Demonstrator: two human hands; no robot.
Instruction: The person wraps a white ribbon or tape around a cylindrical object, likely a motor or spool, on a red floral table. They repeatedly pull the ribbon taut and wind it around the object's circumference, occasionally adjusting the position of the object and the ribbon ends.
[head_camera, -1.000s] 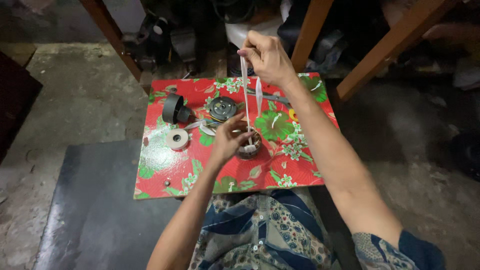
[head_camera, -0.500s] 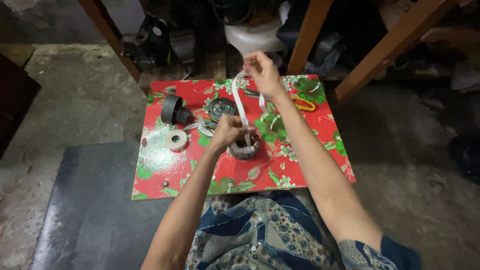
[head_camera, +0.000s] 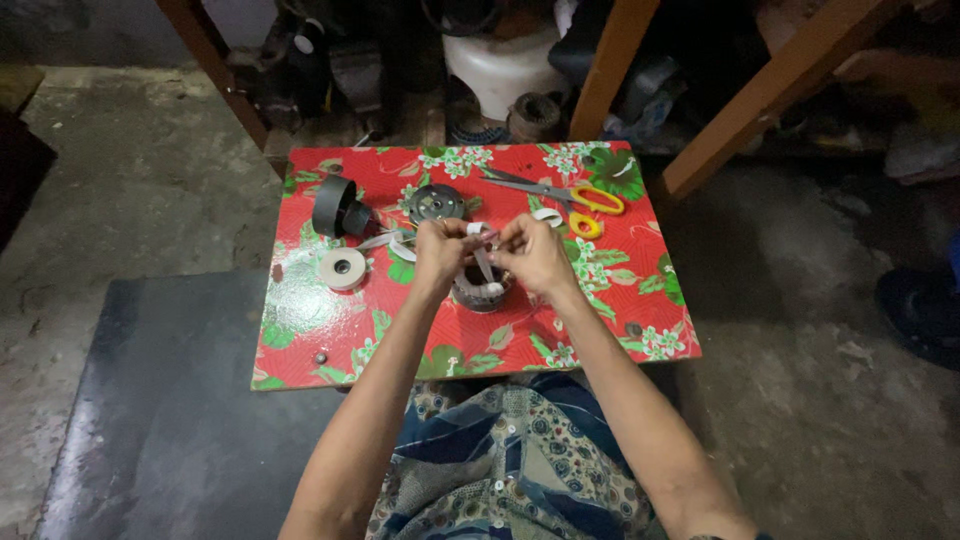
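Observation:
My left hand (head_camera: 441, 251) and my right hand (head_camera: 531, 251) meet over a round dark coil-like part (head_camera: 481, 290) that sits on a small table with a red flowered cloth (head_camera: 600, 300). Both hands pinch a thin white strip (head_camera: 484, 262) that runs down into the part. The fingers hide the strip's upper end.
On the cloth lie yellow-handled scissors (head_camera: 572, 198), a black tape roll (head_camera: 336, 208), a white tape roll (head_camera: 343, 268), a dark round disc (head_camera: 436, 203) and a white ring (head_camera: 547, 216). Wooden legs (head_camera: 612, 66) and clutter stand behind. A dark mat (head_camera: 150, 400) lies at the left.
My right hand, which held the white strip stretched high above the table, has come down to meet the left hand over the round part. The strip is now short between the fingers.

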